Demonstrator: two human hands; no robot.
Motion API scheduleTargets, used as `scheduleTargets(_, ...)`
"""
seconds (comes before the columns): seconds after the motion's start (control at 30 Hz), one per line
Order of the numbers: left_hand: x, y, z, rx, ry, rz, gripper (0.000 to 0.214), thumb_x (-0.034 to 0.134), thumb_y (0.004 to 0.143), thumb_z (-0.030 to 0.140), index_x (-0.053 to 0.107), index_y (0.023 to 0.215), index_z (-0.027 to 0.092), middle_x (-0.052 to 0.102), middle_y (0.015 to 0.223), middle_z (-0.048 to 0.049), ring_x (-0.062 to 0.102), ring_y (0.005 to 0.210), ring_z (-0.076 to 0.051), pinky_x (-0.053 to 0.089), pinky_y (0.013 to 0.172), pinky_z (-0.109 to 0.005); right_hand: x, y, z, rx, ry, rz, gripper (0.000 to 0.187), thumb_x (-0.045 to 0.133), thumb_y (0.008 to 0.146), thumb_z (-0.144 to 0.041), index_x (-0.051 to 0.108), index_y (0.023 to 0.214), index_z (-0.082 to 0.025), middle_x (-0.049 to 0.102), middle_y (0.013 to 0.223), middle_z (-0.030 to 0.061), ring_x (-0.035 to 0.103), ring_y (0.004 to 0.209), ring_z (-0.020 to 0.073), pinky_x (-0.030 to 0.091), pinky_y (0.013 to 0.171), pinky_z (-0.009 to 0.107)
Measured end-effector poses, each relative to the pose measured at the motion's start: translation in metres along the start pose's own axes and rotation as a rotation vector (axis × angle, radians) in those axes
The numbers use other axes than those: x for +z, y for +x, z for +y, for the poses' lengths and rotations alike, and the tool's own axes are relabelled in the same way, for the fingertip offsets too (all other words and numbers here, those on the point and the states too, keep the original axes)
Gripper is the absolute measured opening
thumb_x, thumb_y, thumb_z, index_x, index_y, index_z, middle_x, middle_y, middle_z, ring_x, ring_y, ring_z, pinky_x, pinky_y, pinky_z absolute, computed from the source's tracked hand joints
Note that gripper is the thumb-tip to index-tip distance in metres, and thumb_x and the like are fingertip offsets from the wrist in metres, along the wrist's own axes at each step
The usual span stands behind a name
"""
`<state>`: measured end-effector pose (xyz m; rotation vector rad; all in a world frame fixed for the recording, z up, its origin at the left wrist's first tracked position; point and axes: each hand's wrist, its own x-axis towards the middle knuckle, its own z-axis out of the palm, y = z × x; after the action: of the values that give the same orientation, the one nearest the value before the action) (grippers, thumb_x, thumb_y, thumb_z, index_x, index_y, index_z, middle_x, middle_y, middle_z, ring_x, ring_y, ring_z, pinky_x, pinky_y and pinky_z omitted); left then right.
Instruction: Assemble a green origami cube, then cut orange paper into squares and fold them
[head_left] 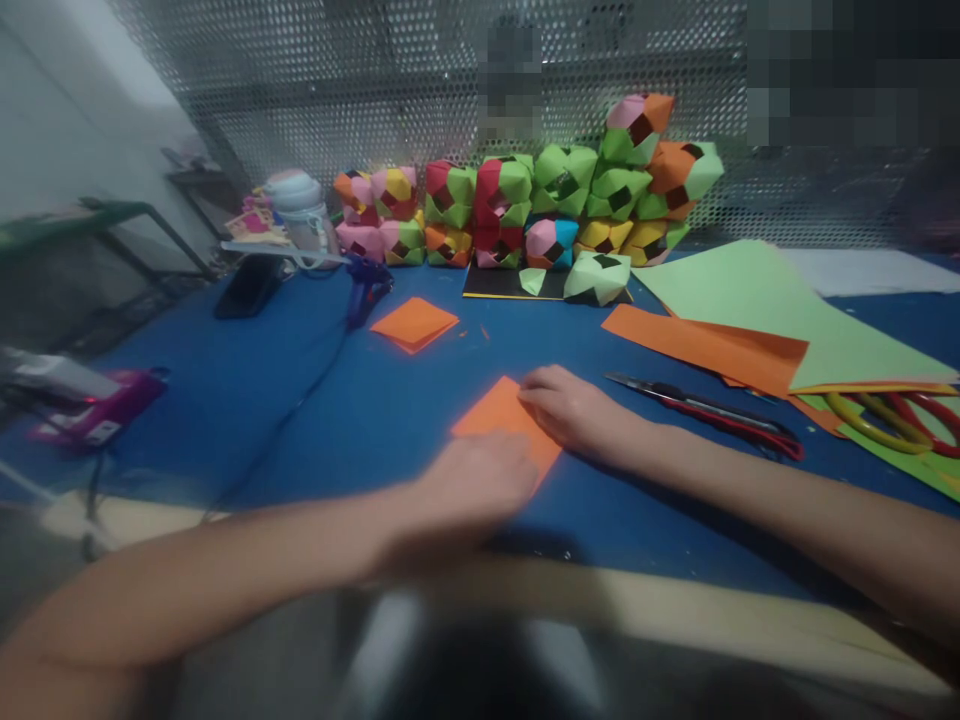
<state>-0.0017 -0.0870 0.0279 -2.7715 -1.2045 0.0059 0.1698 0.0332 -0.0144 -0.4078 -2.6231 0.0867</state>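
A folded square of orange paper point(495, 410) lies corner-up on the blue table before me. My left hand point(476, 470), slightly blurred, presses on its lower part with the fingers curled in and closed on it. On the paper's right side, my right hand point(566, 408) has its bent fingers closed over the edge. Farther back to the left lies a second orange folded paper point(415, 323), apart from both hands. Right of my right hand is a utility knife point(675, 393) with its blade out, beside something red-handled point(750, 428).
Stacked colourful paper balls point(504, 190) line the back against a perforated metal panel. A blue glue gun point(366, 285) and a pink device point(105, 408) with cords are left, near a dark phone point(250, 285). Green sheets point(780, 300), an orange strip point(697, 345) and scissors point(877, 425) lie right.
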Motion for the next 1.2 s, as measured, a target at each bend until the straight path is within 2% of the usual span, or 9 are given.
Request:
scheduleTargets(0.23,0.006,0.000,-0.001,0.017,0.004,0.043,0.011,0.052,0.089,0.011,0.059,0.082,0.014,0.063,0.078,-0.0083,0.061,0.072,-0.021,0.042,0.058,-0.029,-0.027,-0.045,-0.016,0.073,-0.075,0.020,0.031,0.039,0.099,-0.017,0.069,0.105,-0.012,0.067,0.096,0.0149,0.055,0.081,0.0217,0.051,0.069,0.036)
scheduleTargets(0.33,0.004,-0.001,-0.002,0.035,-0.001,0.038,0.009,0.053,0.087,0.008,0.058,0.082,0.014,0.063,0.079,-0.0086,0.061,0.072,-0.022,0.044,0.059,-0.029,-0.033,-0.054,-0.022,0.113,-0.084,0.003,0.030,0.042,0.098,-0.017,0.070,0.106,-0.014,0.067,0.095,0.0143,0.058,0.082,0.0223,0.049,0.069,0.037)
scheduleTargets(0.43,0.001,-0.001,-0.002,0.053,-0.003,0.024,0.007,0.055,0.084,0.008,0.057,0.081,0.014,0.063,0.080,-0.0095,0.062,0.074,-0.023,0.046,0.061,-0.030,-0.038,-0.049,-0.025,0.140,-0.122,-0.024,0.030,0.044,0.098,-0.022,0.072,0.099,-0.014,0.069,0.097,0.0145,0.060,0.083,0.0236,0.048,0.073,0.041)
scheduleTargets(0.53,0.003,0.000,-0.002,0.040,0.010,0.035,0.010,0.053,0.087,0.009,0.058,0.080,0.014,0.063,0.078,-0.0097,0.062,0.075,-0.023,0.046,0.061,-0.030,-0.040,-0.040,-0.024,0.155,-0.148,-0.069,0.036,0.040,0.100,-0.030,0.073,0.097,-0.015,0.067,0.119,0.0159,0.060,0.105,0.0290,0.048,0.086,0.047)
scheduleTargets(0.7,0.009,0.003,-0.001,0.017,0.031,0.054,0.011,0.053,0.088,0.010,0.061,0.080,0.014,0.064,0.075,-0.0092,0.062,0.073,-0.022,0.045,0.057,-0.028,-0.028,-0.031,-0.016,0.171,-0.140,-0.207,0.049,0.034,0.102,-0.041,0.058,0.134,-0.012,0.055,0.142,0.0167,0.048,0.134,0.0301,0.043,0.103,0.052)
scheduleTargets(0.8,0.010,0.003,0.000,0.016,0.014,0.090,0.011,0.053,0.088,0.011,0.061,0.081,0.013,0.064,0.075,-0.0091,0.063,0.074,-0.022,0.046,0.058,-0.028,-0.019,-0.023,-0.011,0.173,-0.112,-0.284,0.063,0.029,0.102,-0.052,0.046,0.145,-0.011,0.041,0.152,0.0174,0.033,0.145,0.0306,0.034,0.112,0.056)
scheduleTargets(0.93,0.009,0.003,-0.001,0.013,0.004,0.127,0.012,0.054,0.087,0.009,0.061,0.077,0.013,0.063,0.072,-0.0090,0.063,0.074,-0.022,0.046,0.057,-0.027,-0.011,-0.003,-0.003,0.150,-0.066,-0.374,0.076,0.022,0.099,-0.061,0.040,0.148,-0.006,0.027,0.157,0.0202,0.022,0.149,0.0323,0.025,0.116,0.060)
scheduleTargets(1.03,0.011,0.004,-0.001,0.041,0.064,0.127,0.013,0.054,0.085,0.007,0.062,0.076,0.012,0.064,0.073,-0.0104,0.063,0.075,-0.023,0.047,0.057,-0.028,-0.006,0.008,0.004,0.147,-0.042,-0.403,0.075,0.022,0.100,-0.061,0.035,0.151,-0.008,0.023,0.159,0.0186,0.017,0.150,0.0308,0.021,0.118,0.058)
scheduleTargets(1.2,0.015,0.004,-0.001,0.028,0.073,0.136,0.017,0.052,0.091,0.014,0.062,0.077,0.013,0.064,0.075,-0.0087,0.062,0.076,-0.021,0.047,0.058,-0.026,-0.011,0.002,0.004,0.186,-0.014,-0.452,0.077,0.021,0.098,-0.065,0.026,0.156,-0.013,0.016,0.161,0.0149,0.012,0.150,0.0295,0.016,0.120,0.057)
